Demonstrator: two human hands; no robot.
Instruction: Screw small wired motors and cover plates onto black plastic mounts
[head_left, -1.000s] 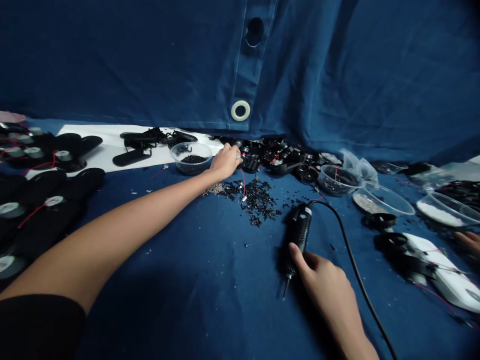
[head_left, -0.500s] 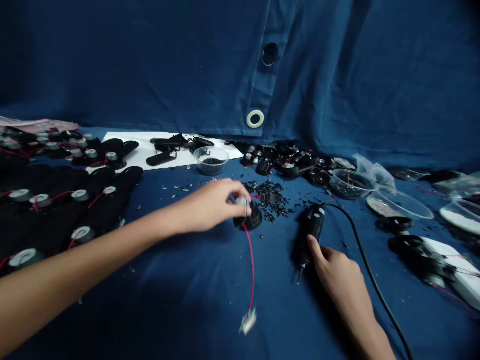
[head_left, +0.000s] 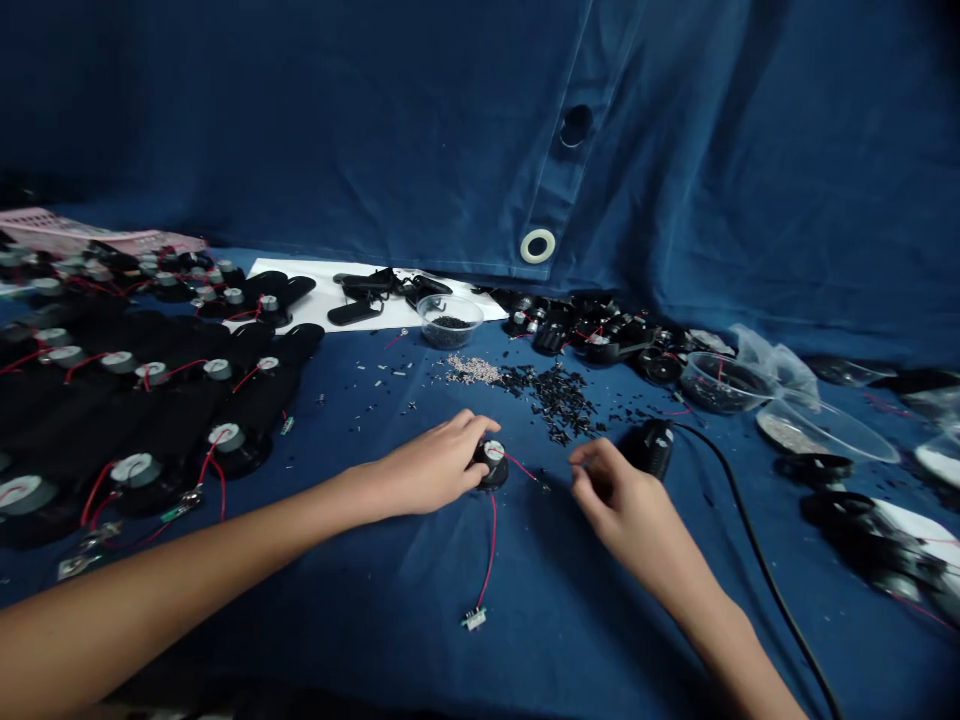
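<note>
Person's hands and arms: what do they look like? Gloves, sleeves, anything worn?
The left hand and right hand are bare, with no gloves. The left forearm and right forearm show no sleeve in this view. No watch, band or ring can be made out, and neither arm carries a cable or marking.
</note>
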